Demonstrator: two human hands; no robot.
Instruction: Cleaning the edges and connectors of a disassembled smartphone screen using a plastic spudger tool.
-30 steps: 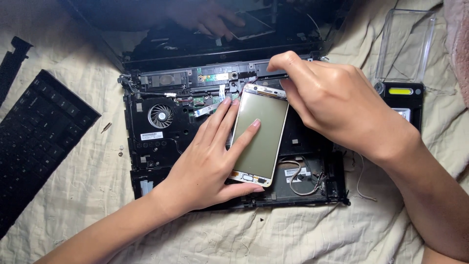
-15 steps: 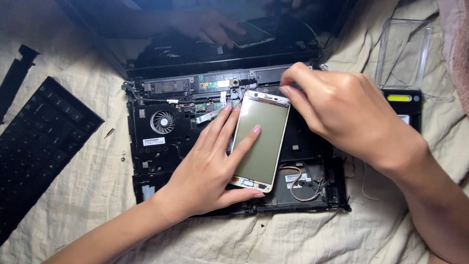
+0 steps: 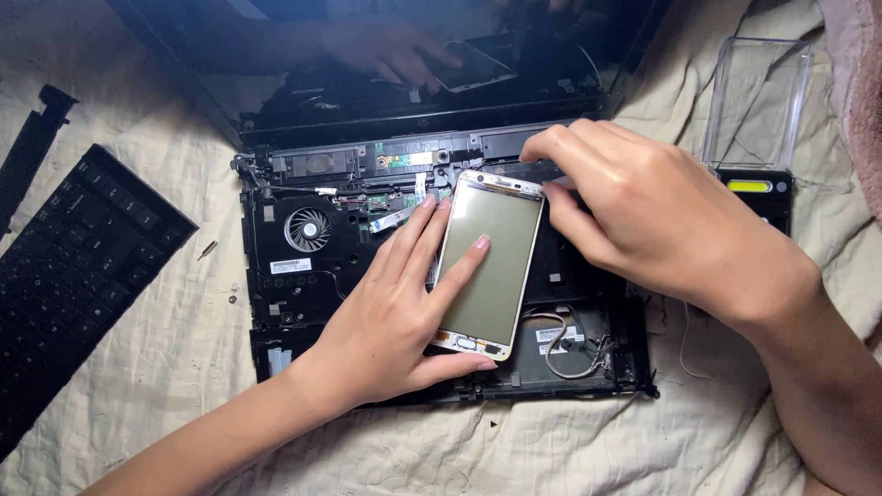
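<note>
Two hands on phone (image 3: 490,260) over opened laptop (image 3: 303,266): left hand (image 3: 395,317) grip closed around phone edge; right hand (image 3: 643,211) fingertips pinch its top corner. Prying step; calls for steady hold.

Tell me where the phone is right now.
In the head view the phone lies near the centre, on the opened laptop base, right of the cooling fan; the left hand holds it and the right hand touches its top edge.

Left hand (image 3: 390,321) holding phone (image 3: 487,262) over opened laptop (image 3: 303,276), right hand (image 3: 643,216) at its top edge
</note>
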